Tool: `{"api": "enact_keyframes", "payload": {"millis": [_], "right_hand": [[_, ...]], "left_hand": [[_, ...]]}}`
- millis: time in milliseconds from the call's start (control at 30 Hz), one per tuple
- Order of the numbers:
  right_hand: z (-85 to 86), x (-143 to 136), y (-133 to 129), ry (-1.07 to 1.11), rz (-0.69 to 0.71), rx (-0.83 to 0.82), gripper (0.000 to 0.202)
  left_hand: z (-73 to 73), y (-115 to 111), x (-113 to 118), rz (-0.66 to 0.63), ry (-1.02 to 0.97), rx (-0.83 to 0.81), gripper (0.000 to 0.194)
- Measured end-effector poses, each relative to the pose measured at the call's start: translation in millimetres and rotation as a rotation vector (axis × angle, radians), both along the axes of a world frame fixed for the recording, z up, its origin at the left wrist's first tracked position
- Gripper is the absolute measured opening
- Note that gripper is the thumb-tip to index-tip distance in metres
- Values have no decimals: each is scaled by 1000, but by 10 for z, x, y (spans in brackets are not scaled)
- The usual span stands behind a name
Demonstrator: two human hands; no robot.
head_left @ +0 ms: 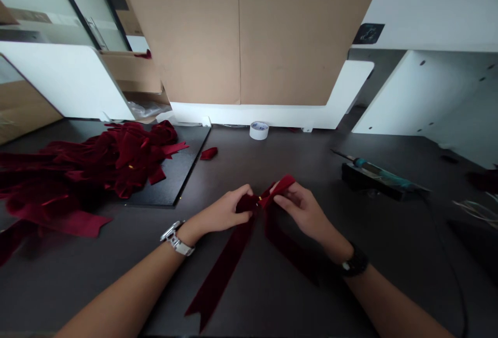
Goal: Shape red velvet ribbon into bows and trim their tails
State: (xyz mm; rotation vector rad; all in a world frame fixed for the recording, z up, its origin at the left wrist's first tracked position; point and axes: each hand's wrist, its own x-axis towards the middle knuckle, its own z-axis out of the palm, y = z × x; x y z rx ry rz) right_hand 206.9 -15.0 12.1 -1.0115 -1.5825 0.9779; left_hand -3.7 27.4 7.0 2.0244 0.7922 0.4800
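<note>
A dark red velvet bow (pixel 223 271) lies on the dark table in front of me, its two long tails spreading toward the near edge. At its centre is a small gold-coloured tie. My left hand (pixel 225 210) pinches the left loop between thumb and fingers, with a silver watch at the wrist. My right hand (pixel 305 211) grips the right loop, which stands up above the fingertips; a black band is on that wrist. Part of each loop is hidden by the fingers.
Red velvet bows (pixel 128 156) are heaped on a black board (pixel 182 172) at the left. A red scrap (pixel 209 153) and a white tape roll (pixel 259 130) lie farther back. At the right, a teal-handled soldering iron (pixel 383 172) rests on a black stand, its cable running forward.
</note>
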Motion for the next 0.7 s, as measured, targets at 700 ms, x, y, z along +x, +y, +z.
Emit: {"api": "enact_keyframes", "payload": {"millis": [700], "right_hand": [[-15, -56, -34, -392, 108, 74, 5]], "left_hand": [[-23, -89, 90, 41, -184, -309, 38]]}}
